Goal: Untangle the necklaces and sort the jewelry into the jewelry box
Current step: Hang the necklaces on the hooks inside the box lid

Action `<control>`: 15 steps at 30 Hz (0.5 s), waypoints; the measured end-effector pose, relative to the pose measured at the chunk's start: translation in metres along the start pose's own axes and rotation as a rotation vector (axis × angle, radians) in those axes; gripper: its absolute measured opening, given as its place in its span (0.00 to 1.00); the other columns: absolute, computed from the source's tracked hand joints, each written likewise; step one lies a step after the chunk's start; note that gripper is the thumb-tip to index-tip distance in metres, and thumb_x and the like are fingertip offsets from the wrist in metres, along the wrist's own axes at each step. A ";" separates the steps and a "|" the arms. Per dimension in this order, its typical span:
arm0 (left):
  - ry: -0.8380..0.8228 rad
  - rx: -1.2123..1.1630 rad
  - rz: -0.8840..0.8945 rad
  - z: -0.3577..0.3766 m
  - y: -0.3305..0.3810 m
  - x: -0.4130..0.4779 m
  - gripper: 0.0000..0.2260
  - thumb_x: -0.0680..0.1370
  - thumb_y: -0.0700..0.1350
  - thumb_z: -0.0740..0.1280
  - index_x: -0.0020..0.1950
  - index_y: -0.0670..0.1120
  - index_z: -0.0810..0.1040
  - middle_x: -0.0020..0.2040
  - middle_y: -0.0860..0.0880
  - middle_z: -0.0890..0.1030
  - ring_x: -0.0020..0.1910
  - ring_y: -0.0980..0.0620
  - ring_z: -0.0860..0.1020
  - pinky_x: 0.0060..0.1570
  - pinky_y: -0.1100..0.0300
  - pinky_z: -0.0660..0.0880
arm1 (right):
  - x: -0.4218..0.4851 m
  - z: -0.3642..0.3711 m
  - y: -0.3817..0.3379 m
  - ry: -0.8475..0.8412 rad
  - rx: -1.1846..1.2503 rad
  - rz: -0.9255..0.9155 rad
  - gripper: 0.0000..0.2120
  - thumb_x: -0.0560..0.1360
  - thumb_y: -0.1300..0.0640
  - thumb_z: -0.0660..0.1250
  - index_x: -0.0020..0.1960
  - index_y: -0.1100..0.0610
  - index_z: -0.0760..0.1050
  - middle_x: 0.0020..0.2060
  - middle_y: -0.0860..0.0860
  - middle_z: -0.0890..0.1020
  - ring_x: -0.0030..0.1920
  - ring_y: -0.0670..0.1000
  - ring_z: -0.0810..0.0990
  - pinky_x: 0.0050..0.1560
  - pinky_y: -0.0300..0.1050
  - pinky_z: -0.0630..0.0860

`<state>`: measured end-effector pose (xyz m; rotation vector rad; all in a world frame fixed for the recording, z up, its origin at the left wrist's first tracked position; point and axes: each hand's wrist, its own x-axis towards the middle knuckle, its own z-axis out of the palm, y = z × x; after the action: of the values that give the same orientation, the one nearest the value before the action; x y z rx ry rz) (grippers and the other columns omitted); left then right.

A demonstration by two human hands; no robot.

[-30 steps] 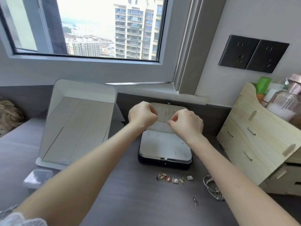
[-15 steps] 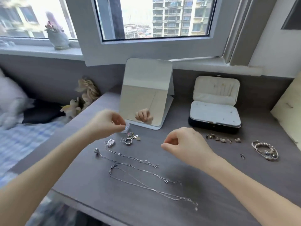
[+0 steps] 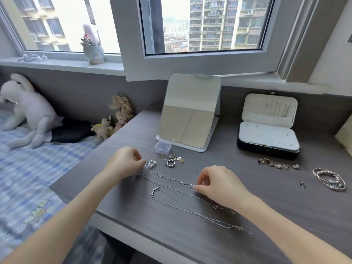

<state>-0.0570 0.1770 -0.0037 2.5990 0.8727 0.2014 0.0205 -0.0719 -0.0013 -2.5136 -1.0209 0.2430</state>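
Three thin silver necklaces lie side by side on the grey desk. My left hand (image 3: 124,164) pinches the pendant end of the top necklace (image 3: 169,179). My right hand (image 3: 219,184) pinches that chain's other end. The middle necklace (image 3: 171,187) runs under my right hand, and the lower necklace (image 3: 190,209) trails toward the desk's front edge. The black jewelry box (image 3: 266,149) stands open at the back right, its pale lid upright. A ring and small charms (image 3: 172,161) sit near the mirror. Several earrings (image 3: 278,165) lie in front of the box, with bracelets (image 3: 329,179) at the far right.
A standing mirror (image 3: 190,111) is at the back centre, with a small clear plastic case (image 3: 163,147) before it. A single small earring (image 3: 302,184) lies near the bracelets. Dolls (image 3: 118,121) and a bed lie left of the desk. A wooden organiser's edge (image 3: 345,136) shows at right.
The view swung from the jewelry box down to the necklaces. Both hands dropped from the box lid to the desk and took hold of the top necklace's ends.
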 end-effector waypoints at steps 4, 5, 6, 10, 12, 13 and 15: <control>-0.007 -0.023 0.052 0.000 0.006 0.003 0.04 0.72 0.46 0.70 0.40 0.49 0.76 0.35 0.54 0.76 0.39 0.50 0.76 0.38 0.61 0.69 | -0.001 0.001 0.001 -0.016 0.006 0.009 0.07 0.73 0.49 0.68 0.47 0.51 0.77 0.39 0.42 0.73 0.46 0.46 0.73 0.45 0.40 0.68; -0.023 -0.032 0.069 0.001 0.008 0.003 0.05 0.72 0.48 0.70 0.42 0.49 0.76 0.36 0.54 0.76 0.40 0.51 0.76 0.38 0.61 0.69 | -0.001 0.001 0.000 -0.018 0.003 0.010 0.06 0.73 0.49 0.68 0.46 0.51 0.77 0.39 0.42 0.73 0.47 0.46 0.73 0.45 0.40 0.68; -0.044 -0.044 0.081 0.001 0.009 0.003 0.06 0.72 0.49 0.71 0.44 0.49 0.76 0.37 0.53 0.76 0.39 0.52 0.75 0.38 0.61 0.69 | -0.002 0.000 0.000 -0.022 -0.001 0.010 0.05 0.74 0.50 0.67 0.45 0.51 0.77 0.40 0.43 0.73 0.47 0.47 0.74 0.46 0.40 0.69; -0.094 -0.037 0.105 0.008 0.017 0.004 0.10 0.71 0.50 0.72 0.45 0.47 0.75 0.38 0.52 0.76 0.36 0.53 0.74 0.34 0.61 0.70 | -0.003 -0.001 -0.002 -0.055 -0.025 0.011 0.05 0.76 0.51 0.65 0.45 0.52 0.76 0.44 0.47 0.76 0.53 0.50 0.75 0.50 0.42 0.70; -0.069 0.045 0.131 0.011 0.019 0.007 0.09 0.73 0.49 0.70 0.47 0.45 0.76 0.44 0.48 0.79 0.43 0.49 0.75 0.40 0.60 0.70 | -0.003 0.001 -0.002 -0.063 -0.028 0.009 0.05 0.77 0.52 0.64 0.45 0.53 0.75 0.48 0.48 0.79 0.54 0.50 0.74 0.51 0.41 0.69; -0.053 0.093 0.144 0.012 0.019 0.009 0.09 0.74 0.48 0.68 0.48 0.43 0.76 0.47 0.46 0.80 0.47 0.47 0.76 0.43 0.59 0.70 | -0.003 0.001 -0.002 -0.062 -0.017 0.013 0.05 0.77 0.52 0.64 0.44 0.52 0.74 0.49 0.48 0.79 0.54 0.50 0.74 0.51 0.41 0.68; -0.048 0.159 0.152 0.012 0.022 0.011 0.08 0.76 0.46 0.65 0.46 0.40 0.77 0.49 0.43 0.81 0.50 0.44 0.76 0.47 0.58 0.70 | -0.004 -0.001 0.001 -0.047 0.040 0.024 0.05 0.78 0.53 0.63 0.44 0.53 0.73 0.47 0.48 0.79 0.52 0.50 0.75 0.51 0.42 0.69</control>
<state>-0.0330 0.1642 -0.0059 2.8081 0.7009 0.1146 0.0185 -0.0751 -0.0011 -2.4964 -0.9952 0.3276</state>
